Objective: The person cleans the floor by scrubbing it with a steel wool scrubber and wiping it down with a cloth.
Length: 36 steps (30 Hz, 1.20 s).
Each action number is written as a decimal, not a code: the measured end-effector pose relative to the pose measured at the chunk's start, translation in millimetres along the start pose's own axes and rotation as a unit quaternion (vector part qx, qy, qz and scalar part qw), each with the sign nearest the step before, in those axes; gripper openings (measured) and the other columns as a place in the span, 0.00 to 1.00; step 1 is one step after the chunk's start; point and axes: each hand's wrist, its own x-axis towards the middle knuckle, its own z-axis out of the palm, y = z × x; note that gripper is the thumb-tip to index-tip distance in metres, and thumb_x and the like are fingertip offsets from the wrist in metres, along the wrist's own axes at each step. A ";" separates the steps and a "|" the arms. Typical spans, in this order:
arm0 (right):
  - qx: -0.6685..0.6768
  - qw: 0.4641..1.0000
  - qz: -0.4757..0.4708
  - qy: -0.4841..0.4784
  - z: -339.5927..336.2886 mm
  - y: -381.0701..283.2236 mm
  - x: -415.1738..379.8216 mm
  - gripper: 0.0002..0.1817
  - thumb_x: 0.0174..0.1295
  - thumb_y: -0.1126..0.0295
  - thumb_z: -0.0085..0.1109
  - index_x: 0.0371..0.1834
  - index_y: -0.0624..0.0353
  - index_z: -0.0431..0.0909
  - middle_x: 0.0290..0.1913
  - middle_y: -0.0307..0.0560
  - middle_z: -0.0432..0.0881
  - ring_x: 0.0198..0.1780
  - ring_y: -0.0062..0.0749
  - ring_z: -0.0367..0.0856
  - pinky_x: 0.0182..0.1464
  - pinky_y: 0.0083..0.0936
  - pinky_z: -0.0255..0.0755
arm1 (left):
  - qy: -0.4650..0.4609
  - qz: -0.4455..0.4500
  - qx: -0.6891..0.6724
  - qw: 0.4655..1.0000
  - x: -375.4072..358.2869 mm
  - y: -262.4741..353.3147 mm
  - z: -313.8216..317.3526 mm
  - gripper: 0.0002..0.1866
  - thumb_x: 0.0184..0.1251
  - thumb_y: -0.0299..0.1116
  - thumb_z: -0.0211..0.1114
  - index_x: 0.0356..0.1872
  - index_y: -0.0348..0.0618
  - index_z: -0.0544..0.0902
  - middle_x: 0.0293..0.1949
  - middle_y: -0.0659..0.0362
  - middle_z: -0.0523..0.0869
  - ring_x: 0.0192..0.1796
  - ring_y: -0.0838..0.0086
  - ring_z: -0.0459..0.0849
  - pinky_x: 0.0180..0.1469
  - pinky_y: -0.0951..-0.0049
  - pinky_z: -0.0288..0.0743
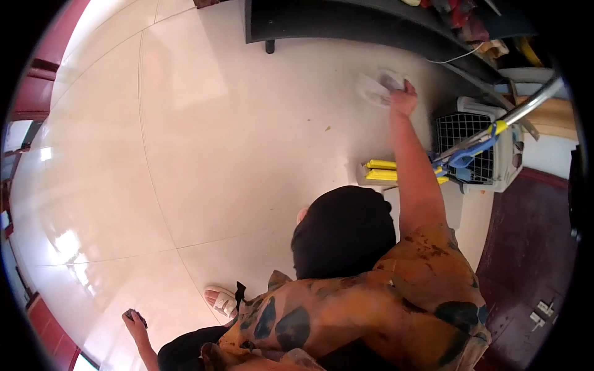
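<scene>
My right hand [403, 100] reaches far forward, low over the tiled floor, close to the front of a dark cabinet. Its fingers are closed on a whitish, blurred thing with two rounded lobes [375, 90]; I cannot tell its kind. Down at the lower left, my left hand [132, 320] is curled around a small dark object [143, 320], mostly hidden by the fingers. Below my right forearm lies a mop head with yellow edges [380, 169], partly covered by that arm.
The low dark cabinet [334, 28] spans the top. A pet carrier with a wire door [464, 139] stands at right, crossed by a metal mop pole [532, 105] with a blue lever [464, 156]. Small bits [328, 128] lie on the floor. A maroon door [526, 247] is at right.
</scene>
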 end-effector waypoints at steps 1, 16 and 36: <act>-0.081 0.996 0.014 -0.014 -6.3 30.8 27.3 0.25 0.49 0.71 0.53 0.55 0.51 0.78 0.51 0.54 0.81 0.56 0.48 0.77 0.61 0.34 0.65 | -0.004 -0.007 -0.009 1.000 -7.6 5.2 -11.8 0.08 0.72 0.32 0.50 0.44 0.40 0.67 0.28 0.59 0.74 0.23 0.77 0.71 0.24 0.76 0.68; -0.126 0.939 -0.267 -0.178 95.7 3.0 -135.3 0.23 0.44 0.77 0.54 0.45 0.42 0.80 0.50 0.38 0.78 0.55 0.40 0.72 0.55 0.42 0.60 | 0.044 -0.042 -0.031 0.998 -79.1 100.0 -79.9 0.18 0.75 0.37 0.50 0.56 0.34 0.69 0.46 0.52 0.79 0.45 0.70 0.82 0.44 0.74 0.76; -0.103 0.834 -0.503 -0.201 202.9 -74.9 -182.6 0.18 0.51 0.70 0.58 0.48 0.51 0.77 0.60 0.44 0.72 0.60 0.44 0.69 0.59 0.46 0.63 | 0.020 -0.197 -0.161 0.967 -171.3 91.6 -55.4 0.18 0.77 0.43 0.45 0.56 0.41 0.68 0.57 0.55 0.76 0.52 0.69 0.80 0.44 0.73 0.75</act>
